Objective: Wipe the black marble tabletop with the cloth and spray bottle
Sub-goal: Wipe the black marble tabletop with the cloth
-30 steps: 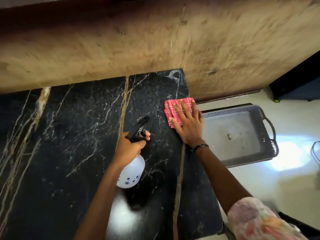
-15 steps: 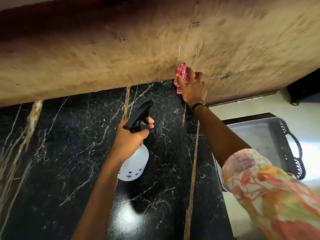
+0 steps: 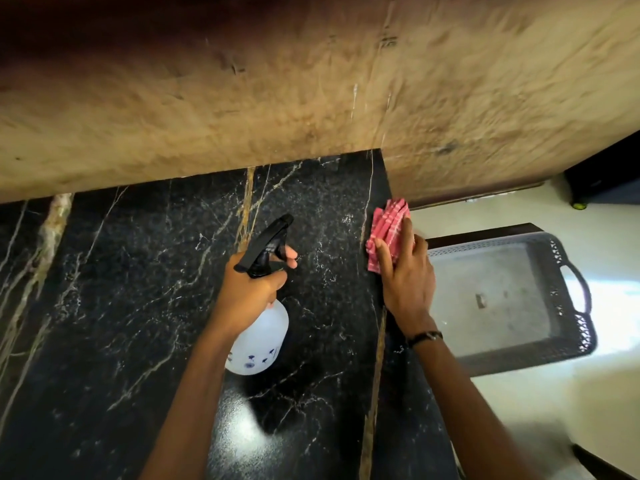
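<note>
The black marble tabletop [image 3: 131, 306] with white and gold veins fills the lower left. My left hand [image 3: 247, 292] grips the neck of a white spray bottle [image 3: 258, 344] with a black trigger head, held above the middle of the marble. My right hand [image 3: 407, 271] presses a folded red-and-white checked cloth [image 3: 386, 225] against the tabletop's right edge, near the back corner. Its fingers lie fairly straight over the cloth, with the thumb around the cloth's left side.
A rough tan wall [image 3: 311, 91] runs along the back of the marble. To the right, below the tabletop, a grey perforated plastic tray [image 3: 568, 306] with handles sits on a pale floor [image 3: 540, 410]. A dark object [image 3: 602, 174] stands at the far right.
My right hand slid the cloth from the back corner by the wall down to the tabletop's right edge. The left hand kept hold of the spray bottle over the middle.
</note>
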The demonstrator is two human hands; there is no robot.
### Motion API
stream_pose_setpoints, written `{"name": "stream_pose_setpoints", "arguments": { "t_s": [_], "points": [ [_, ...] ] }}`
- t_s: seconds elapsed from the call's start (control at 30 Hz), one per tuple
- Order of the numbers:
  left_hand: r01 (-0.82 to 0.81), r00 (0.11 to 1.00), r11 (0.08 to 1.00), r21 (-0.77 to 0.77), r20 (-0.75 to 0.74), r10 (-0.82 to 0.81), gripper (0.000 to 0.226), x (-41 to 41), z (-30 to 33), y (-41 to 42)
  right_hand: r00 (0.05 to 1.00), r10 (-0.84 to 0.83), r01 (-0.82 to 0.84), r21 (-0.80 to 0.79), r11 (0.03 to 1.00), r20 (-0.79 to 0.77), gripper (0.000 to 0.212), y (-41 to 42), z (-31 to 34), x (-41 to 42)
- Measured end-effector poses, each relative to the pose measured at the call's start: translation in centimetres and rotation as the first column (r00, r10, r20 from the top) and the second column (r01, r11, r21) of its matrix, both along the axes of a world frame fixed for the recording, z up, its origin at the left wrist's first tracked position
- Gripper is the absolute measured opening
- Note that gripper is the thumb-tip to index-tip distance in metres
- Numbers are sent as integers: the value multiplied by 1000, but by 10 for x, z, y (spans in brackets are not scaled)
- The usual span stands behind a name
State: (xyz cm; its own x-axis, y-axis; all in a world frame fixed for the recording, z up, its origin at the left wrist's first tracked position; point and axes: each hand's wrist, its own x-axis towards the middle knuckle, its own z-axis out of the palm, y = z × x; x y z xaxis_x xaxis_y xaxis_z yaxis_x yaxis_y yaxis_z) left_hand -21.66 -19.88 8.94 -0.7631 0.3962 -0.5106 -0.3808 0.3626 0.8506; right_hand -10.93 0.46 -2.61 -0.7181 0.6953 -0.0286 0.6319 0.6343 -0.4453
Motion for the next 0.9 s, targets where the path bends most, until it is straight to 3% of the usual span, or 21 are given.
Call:
{"name": "stream_pose_setpoints", "arguments": {
  "t_s": [0.17,0.37,0.63,0.77,0.9],
  "points": [
    [-26,1000,1000,4,-1,26,35,-2,1,-1,991,107,-121,193,974,79,68,17,-7,-51],
    [-70,998,998,-5,1,70,38,2,1,-14,970,169,-206,228,952,173,69,45,-5,-143],
    [-99,995,995,-18,-10,99,33,3,1,-40,862,431,-487,199,850,268,63,-32,5,-185],
    [-136,991,991,-10,-19,136,33,2,0,-56,834,499,-541,175,822,236,62,-65,6,-196],
    [-143,989,990,18,-33,144,37,-3,0,-81,838,515,-546,247,801,181,66,-41,-1,-179]
  ]
}}
